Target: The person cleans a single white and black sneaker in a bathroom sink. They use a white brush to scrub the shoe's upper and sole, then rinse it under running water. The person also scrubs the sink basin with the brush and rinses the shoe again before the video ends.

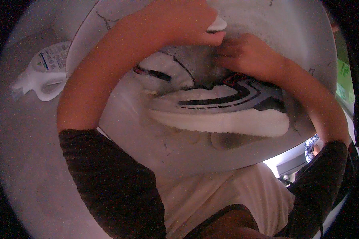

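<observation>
My left hand [194,27] reaches over the far part of a pale basin [179,158], its thumb and fingers closed on a small white rounded object [217,24]. Close by, my right hand [245,55] has bent fingers at the grey upper part of a shoe; blur hides whether they grip it. A white sneaker [221,121] with black and grey stripes and a thick pale sole lies on its side in the basin. Behind it, under my left forearm, is a second white shoe part [164,68] with a dark stripe.
Outside the basin on the left lies a white plastic jug [49,71] with a handle and a printed label. Green packaging [344,77] is beyond the right rim. Part of a person in patterned clothing [310,148] shows past my right arm.
</observation>
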